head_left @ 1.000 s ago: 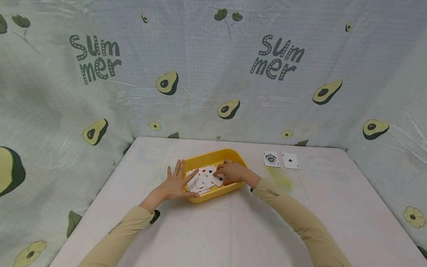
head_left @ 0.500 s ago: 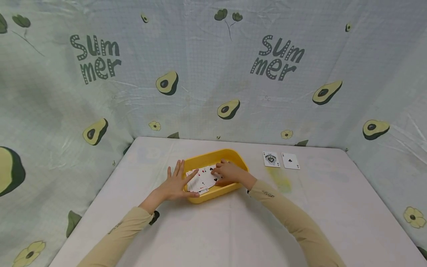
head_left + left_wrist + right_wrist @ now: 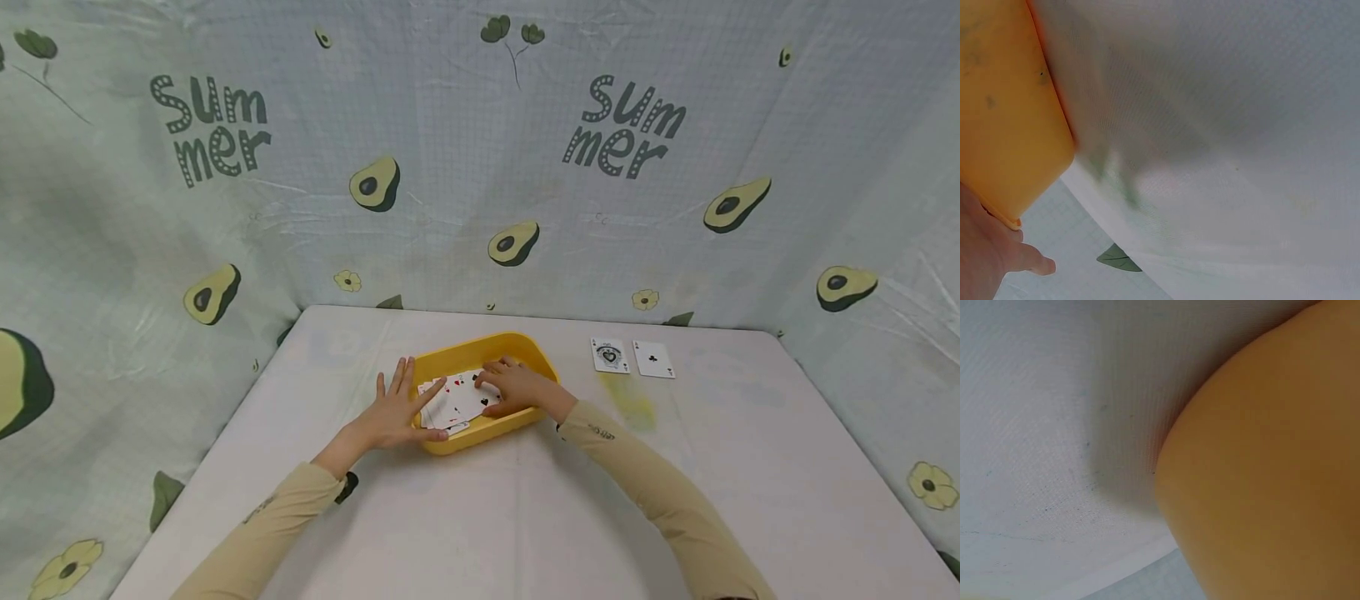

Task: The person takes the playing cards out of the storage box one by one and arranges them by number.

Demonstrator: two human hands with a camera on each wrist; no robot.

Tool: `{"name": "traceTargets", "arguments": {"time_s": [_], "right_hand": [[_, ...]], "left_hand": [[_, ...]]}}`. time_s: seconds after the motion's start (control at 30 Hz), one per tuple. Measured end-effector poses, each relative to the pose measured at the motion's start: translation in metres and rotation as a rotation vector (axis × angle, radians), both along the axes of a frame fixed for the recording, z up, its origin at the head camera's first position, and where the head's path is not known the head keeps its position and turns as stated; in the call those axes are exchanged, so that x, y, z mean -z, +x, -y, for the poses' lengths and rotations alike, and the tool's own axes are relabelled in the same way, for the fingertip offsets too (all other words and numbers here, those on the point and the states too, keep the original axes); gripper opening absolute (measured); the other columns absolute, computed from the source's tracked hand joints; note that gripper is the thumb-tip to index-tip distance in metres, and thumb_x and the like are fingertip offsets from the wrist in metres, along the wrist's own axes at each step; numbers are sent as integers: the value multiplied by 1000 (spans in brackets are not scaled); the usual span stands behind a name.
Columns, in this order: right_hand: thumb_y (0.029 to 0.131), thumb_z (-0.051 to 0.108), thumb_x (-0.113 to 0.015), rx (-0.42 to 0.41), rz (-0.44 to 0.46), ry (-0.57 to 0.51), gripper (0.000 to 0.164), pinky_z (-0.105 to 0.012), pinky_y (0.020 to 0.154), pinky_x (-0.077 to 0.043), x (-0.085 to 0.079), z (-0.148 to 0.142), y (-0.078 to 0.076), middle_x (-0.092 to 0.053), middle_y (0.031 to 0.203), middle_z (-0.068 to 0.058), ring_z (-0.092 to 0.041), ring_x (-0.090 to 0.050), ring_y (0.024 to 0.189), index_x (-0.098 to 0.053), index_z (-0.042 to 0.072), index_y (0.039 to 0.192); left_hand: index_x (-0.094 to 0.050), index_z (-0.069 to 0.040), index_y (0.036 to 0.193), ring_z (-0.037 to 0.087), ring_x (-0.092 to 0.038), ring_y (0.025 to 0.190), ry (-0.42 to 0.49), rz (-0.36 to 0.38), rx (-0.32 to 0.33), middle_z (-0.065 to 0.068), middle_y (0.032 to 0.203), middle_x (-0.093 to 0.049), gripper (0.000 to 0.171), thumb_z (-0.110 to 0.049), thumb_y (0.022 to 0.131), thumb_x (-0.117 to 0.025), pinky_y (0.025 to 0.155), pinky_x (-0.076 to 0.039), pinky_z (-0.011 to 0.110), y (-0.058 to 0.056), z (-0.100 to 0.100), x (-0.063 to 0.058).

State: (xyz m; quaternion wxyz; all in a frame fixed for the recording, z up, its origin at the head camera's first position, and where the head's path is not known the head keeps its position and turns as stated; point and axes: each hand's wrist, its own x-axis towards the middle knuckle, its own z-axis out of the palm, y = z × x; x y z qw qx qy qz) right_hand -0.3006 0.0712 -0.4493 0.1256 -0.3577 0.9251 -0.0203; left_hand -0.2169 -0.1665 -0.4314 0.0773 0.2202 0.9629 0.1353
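Cards [image 3: 448, 407] lie overlapped, uncountable, in 1 yellow tray [image 3: 489, 432], its long axis slanting away rightward. Left hand [image 3: 386, 419] splays its fingers at the tray's left end; right hand [image 3: 519, 389] bends over the cards, grip unclear. 2 loose cards [image 3: 653, 359] lie farther right.

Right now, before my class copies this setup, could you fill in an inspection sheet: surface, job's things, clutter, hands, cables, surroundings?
Surface: white table, with a yellowish stain towards its far right.
Job's things: yellow tray holding overlapping cards; an ornate card and a club card lie side by side beyond the stain.
Clutter: nothing seen.
Hands: left hand is spread against the tray's left end; right hand reaches inside over the cards, its grip unclear.
Cables: nothing seen.
Surroundings: pale backdrop printed with avocados, flowers and "summer".
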Motion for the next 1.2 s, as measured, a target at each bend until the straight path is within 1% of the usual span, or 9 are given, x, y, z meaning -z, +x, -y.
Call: {"name": "traceTargets", "arguments": {"time_s": [0.2, 0.37, 0.47, 0.67, 0.8, 0.97, 1.1, 1.2], "right_hand": [[78, 55, -57, -24, -25, -6, 48, -42, 96, -37, 2, -1, 0, -41, 134, -2, -23, -36, 116, -48, 27, 116], [75, 57, -59, -18, -28, -4, 49, -38, 91, -39, 1, -1, 1, -43, 127, -5, -23, -37, 111, -48, 27, 112], [74, 58, -60, -17, -24, -11, 49, -39, 89, -39, -1, -1, 2, -43, 126, -7, -24, -37, 111, -48, 27, 111], [74, 54, -63, -35, -20, -35, 49, -42, 92, -38, -2, -2, 5, -42, 128, -9, -26, -36, 113, -49, 24, 110], [74, 54, -63, -35, -22, -33, 49, -40, 90, -38, -3, -2, 5, -44, 125, -7, -25, -37, 111, -50, 24, 110], [72, 56, -64, -10, -15, -43, 50, -39, 88, -38, -2, -2, 5, -44, 122, -7, -24, -36, 108, -50, 25, 109], [70, 57, -64, 14, -23, -52, 57, -39, 89, -38, -3, -1, 5, -43, 121, -7, -24, -35, 108, -48, 25, 113], [68, 60, -65, 28, -49, -48, 68, -43, 94, -36, -3, -1, 4, -41, 125, -6, -25, -34, 113, -44, 23, 121]], "left_hand": [[-17, -27, 143, 41, 16, 135, -4, -1, -1, 25, 146, 16, 88, -67, 73, -52, 101, 6, 65, -1, 0, 2], [-17, -28, 143, 41, 15, 135, -4, -19, 4, 25, 146, 16, 87, -67, 73, -52, 101, 5, 65, -1, 1, 4], [-17, -28, 143, 41, 15, 135, -1, -26, 5, 25, 146, 16, 87, -67, 73, -52, 101, 5, 65, 0, 1, 5], [-18, -27, 143, 41, 14, 135, -2, -29, 2, 25, 146, 16, 87, -67, 73, -52, 101, 5, 65, 1, 1, 4], [-18, -27, 143, 41, 14, 135, 4, -24, -2, 25, 146, 16, 88, -66, 73, -53, 101, 5, 65, 1, 1, 5], [-17, -28, 143, 40, 16, 135, 2, -25, -5, 24, 146, 16, 88, -68, 73, -52, 101, 6, 65, 0, 1, 6], [-17, -28, 143, 40, 15, 135, -4, -25, -7, 24, 146, 16, 88, -68, 73, -51, 101, 6, 65, -1, 1, 6], [-17, -28, 143, 40, 15, 135, -5, -24, -8, 24, 146, 16, 88, -68, 73, -52, 101, 5, 65, -1, 1, 5]]}}
